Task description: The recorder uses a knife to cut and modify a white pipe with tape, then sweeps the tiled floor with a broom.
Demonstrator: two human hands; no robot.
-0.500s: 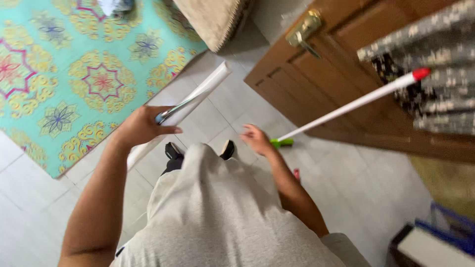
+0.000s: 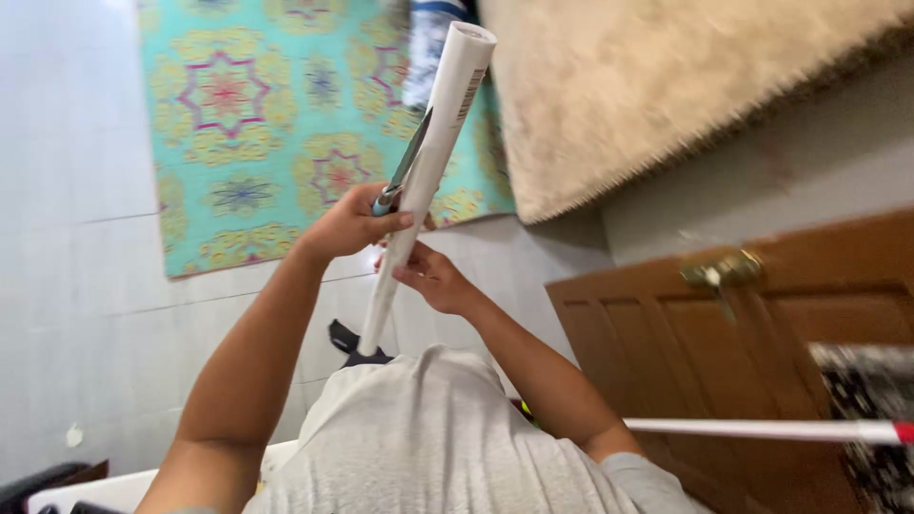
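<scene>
Your left hand [image 2: 354, 224] is wrapped tight around a long white paper roll [image 2: 427, 171] near the middle of the frame. The roll is a smooth tube that tilts up toward the top. A thin grey pen [image 2: 404, 171] is pinned flat against it under your fingers. Your right hand [image 2: 428, 276] grips the roll just below, fingers curled on it. Both arms are bent. Behind lies a teal patterned rug [image 2: 257, 124] with bright flower shapes, beside a fuzzy beige mat [image 2: 647, 86]. A brown wooden door [image 2: 762, 333] fills the lower right.

white pole [image 2: 762, 429] running off right edge, its lower end hidden behind right arm, brass door handle [image 2: 724, 273] blurred
</scene>
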